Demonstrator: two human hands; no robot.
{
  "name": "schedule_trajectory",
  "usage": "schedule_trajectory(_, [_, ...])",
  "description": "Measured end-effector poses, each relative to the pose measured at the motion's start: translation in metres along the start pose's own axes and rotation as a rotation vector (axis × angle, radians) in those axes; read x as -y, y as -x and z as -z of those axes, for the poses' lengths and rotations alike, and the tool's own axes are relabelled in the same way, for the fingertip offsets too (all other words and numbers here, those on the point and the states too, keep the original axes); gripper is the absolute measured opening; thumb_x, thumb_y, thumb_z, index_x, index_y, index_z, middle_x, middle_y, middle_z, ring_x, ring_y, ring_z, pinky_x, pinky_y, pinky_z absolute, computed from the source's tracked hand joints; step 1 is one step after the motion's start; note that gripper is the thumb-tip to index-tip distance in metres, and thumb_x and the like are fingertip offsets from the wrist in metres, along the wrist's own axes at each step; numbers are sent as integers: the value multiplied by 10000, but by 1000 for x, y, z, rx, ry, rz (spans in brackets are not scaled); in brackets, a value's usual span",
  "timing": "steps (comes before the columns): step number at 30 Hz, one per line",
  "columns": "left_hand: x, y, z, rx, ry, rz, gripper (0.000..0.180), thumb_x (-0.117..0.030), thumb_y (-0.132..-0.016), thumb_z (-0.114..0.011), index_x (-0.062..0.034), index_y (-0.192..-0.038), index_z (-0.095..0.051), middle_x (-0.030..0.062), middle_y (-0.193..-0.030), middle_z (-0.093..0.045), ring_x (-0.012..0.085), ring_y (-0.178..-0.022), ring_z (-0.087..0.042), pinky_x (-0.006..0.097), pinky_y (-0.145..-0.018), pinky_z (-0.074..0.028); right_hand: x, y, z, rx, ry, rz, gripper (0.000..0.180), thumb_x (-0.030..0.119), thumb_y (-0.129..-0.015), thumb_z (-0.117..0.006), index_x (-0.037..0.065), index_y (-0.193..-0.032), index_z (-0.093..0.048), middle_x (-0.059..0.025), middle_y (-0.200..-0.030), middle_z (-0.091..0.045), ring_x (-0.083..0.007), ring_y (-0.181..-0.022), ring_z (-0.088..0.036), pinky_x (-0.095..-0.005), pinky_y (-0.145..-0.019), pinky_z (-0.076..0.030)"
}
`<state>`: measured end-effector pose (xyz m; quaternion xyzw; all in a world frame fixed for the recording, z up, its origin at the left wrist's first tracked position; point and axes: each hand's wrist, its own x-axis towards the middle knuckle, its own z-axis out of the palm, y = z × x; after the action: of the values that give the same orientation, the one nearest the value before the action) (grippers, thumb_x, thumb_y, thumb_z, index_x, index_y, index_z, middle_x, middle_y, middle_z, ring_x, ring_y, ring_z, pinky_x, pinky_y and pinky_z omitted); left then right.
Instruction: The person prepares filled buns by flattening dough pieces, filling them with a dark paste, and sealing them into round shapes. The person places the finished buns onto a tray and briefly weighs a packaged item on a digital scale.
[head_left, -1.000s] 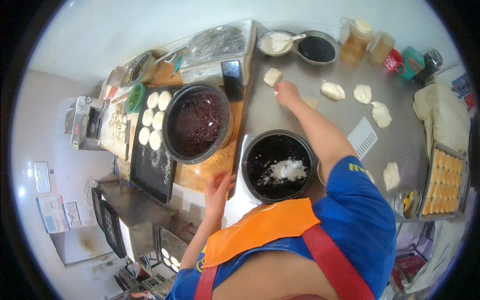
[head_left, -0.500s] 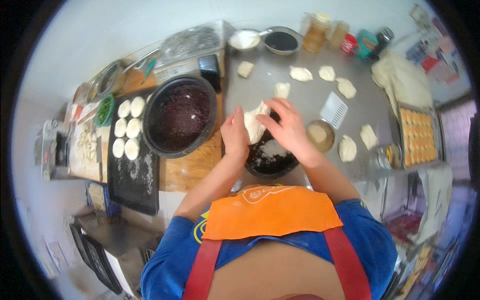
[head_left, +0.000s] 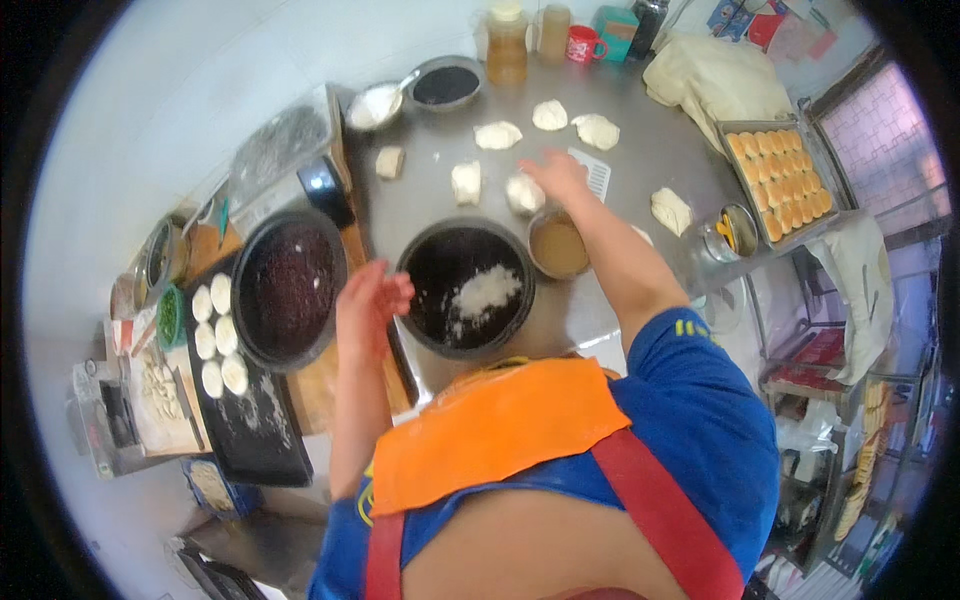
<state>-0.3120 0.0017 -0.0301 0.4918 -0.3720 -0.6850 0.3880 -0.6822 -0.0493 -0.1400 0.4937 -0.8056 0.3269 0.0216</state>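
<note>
Table: I see a steel table (head_left: 640, 160) under everything, dusted and crowded toward its far edge.
Cloth: a pale cloth (head_left: 715, 75) lies bunched at the far right corner.
Baking tray: a tray (head_left: 822, 160) of golden baked pieces sits at the right edge.
Black tray: a dark tray (head_left: 245, 440) on my left carries round white dough discs (head_left: 215, 335).
Left bowl: a black bowl (head_left: 290, 290) of dark red filling sits beside those discs.
Middle bowl: a black bowl (head_left: 467, 288) with a white heap in it stands just in front of me.
Small bowl: a metal bowl (head_left: 558, 245) of brownish liquid stands just behind and right of the middle bowl.
Right hand: my right hand (head_left: 555, 175) is stretched far forward, fingers spread and open, palm down; I note nothing gripped.
Dough piece: a white dough lump (head_left: 524, 193) lies on the table just left of that hand, close to touching; contact I cannot tell.
Other dough: more lumps (head_left: 497, 134) lie scattered beyond.
Left hand: my left hand (head_left: 370, 300) hovers between the two black bowls, loosely open, fingers curled, holding nothing.
</note>
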Motion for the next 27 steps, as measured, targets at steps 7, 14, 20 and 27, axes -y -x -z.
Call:
schedule_trajectory(7, [24,14,-12,-200,-23,-6,341,-186,-942,-560,11,-1220,-543,185,-1013,-676,231,-861,-673,283,-706,-530,-129,31,119,-191,-534,-492,236,249,-849,-660,41,-948,-714,-112,-826,-709,-213,-723,-669,-319,-711,-503])
schedule_trajectory(14, [23,-19,-82,-44,-100,-30,355,-219,-941,-570,-4,-1223,-557,136,-1011,-673,208,-860,-659,288,-711,-525,-262,139,210,-457,132,-806,541,194,-725,-762,84,-1222,-579,-126,-967,-657,-270,-869,-641,-372,-778,-505])
schedule_trajectory(20, [31,-54,-191,299,-293,109,365,-213,-938,-567,9,-1227,-548,138,-996,-684,215,-891,-668,295,-731,-533,-296,103,212,32,446,-282,545,220,-675,-799,75,-1168,-621,-158,-1038,-602,-323,-1009,-584,-411,-854,-487])
schedule_trajectory(27, [65,-60,-314,739,-280,184,577,-409,-1001,-447,3,-1400,-388,160,-1445,-419,281,-1284,-468,378,-1029,-401,-336,92,239,-496,-579,-743,272,220,-819,-725,-26,-911,-656,-97,-796,-649,-228,-693,-646,-336,-594,-524])
